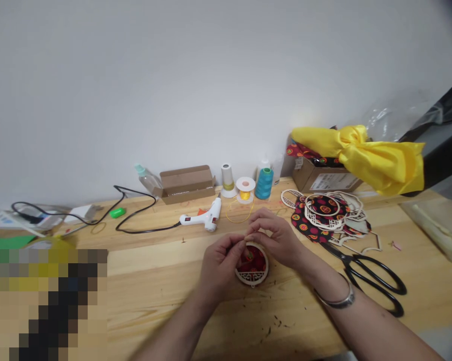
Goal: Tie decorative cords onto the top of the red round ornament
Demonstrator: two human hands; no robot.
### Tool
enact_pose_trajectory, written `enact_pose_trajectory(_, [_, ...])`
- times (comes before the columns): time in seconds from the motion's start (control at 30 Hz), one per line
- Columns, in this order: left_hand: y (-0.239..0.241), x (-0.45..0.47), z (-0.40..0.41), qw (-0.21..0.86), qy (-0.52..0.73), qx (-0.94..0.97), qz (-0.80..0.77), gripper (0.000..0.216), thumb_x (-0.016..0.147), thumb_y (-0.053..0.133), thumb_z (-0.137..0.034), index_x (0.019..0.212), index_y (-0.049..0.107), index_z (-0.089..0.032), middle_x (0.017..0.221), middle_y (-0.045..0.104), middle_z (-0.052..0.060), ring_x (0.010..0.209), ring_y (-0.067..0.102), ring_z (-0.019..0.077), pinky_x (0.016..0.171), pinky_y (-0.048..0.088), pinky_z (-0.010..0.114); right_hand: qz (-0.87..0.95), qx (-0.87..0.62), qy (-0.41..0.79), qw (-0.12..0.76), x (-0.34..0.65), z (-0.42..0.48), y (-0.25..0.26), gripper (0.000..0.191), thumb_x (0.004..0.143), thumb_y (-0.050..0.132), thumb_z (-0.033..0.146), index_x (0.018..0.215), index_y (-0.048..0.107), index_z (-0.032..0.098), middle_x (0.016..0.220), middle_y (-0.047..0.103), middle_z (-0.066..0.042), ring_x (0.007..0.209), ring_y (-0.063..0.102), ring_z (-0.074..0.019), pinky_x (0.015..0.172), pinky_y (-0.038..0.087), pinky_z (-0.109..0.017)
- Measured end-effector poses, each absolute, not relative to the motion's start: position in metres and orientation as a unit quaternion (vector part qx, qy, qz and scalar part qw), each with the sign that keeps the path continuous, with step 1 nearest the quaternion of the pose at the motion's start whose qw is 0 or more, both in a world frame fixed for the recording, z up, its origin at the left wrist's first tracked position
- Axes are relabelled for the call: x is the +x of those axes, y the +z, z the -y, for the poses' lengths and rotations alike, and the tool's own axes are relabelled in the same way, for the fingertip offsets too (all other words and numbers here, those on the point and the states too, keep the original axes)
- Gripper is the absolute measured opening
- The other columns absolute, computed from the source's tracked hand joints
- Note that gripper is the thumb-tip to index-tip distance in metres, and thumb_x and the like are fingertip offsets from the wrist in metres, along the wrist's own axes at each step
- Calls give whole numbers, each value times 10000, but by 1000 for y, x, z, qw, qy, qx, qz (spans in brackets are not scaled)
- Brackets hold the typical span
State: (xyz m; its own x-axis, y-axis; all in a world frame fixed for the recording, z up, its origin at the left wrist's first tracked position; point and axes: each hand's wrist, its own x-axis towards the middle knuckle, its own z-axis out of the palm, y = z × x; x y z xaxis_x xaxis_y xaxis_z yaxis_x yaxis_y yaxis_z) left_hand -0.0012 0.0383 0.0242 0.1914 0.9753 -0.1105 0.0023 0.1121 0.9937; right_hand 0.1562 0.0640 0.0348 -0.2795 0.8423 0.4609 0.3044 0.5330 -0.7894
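Wooden round frame [252, 275], red fabric already set in, is lying nearside of the glue gun [205, 218]; I'm pinching its top edge with left hand [220, 263] and right hand [277, 236] closed; spare frames [329, 210] are lying farther right.

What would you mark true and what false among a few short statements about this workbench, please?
1. The left hand and the right hand both hold the round wooden ornament. True.
2. The black scissors lie left of the hands. False: they lie to the right.
3. The white glue gun lies untouched on the table. True.
4. The thread spool by the wall is red. False: it is teal.
5. The yellow fabric drapes over the right-side cardboard box. True.
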Motion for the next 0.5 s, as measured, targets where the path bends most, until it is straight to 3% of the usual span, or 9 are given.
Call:
enact_pose_trajectory(0.23, [34, 1, -36, 606, 413, 473, -488, 161, 722, 611, -312, 737, 654, -158, 512, 530, -49, 392, 335, 25, 383, 261, 148, 724, -409, 316, 456, 153, -62, 36, 66, 726, 614, 145, 670, 621, 178, 649, 595, 2, 679, 541, -129, 657, 425, -260])
enact_pose_trajectory(0.5, [31, -3, -38, 592, 454, 438, -501, 200, 682, 641, -347, 740, 663, -157, 524, 544, -41, 353, 307, 32, 364, 240, 183, 714, -442, 333, 428, 159, -65, 39, 100, 710, 612, 162, 794, 663, 178, 735, 657, -30, 689, 586, -146, 647, 459, -278])
